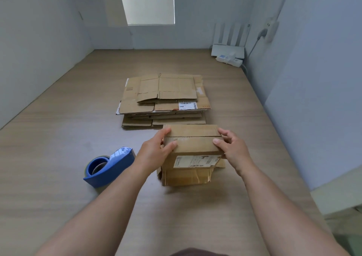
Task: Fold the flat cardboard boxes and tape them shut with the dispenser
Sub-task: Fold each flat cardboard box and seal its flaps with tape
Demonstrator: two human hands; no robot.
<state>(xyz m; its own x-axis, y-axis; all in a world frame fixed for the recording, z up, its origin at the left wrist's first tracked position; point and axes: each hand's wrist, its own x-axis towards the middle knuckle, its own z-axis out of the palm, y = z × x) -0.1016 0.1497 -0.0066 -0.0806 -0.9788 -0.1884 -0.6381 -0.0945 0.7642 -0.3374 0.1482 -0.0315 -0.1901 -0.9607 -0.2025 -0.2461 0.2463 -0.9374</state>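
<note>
Box (195,147) gripped by left hand (156,150) and right hand (234,148), dispenser (111,165) nearby, flat stack (164,96) behind

A: Where's the box (193,169)?
B: On the table (58,138), left hand (156,149) gripping its left end, right hand (233,149) its right end.
A: Around it?
B: Stack of flat boxes (164,98) just behind, dispenser (109,166) to its left.

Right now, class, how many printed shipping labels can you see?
2: a box label on the folded box; a stack label front right on the flat stack; more may be hidden.
</note>
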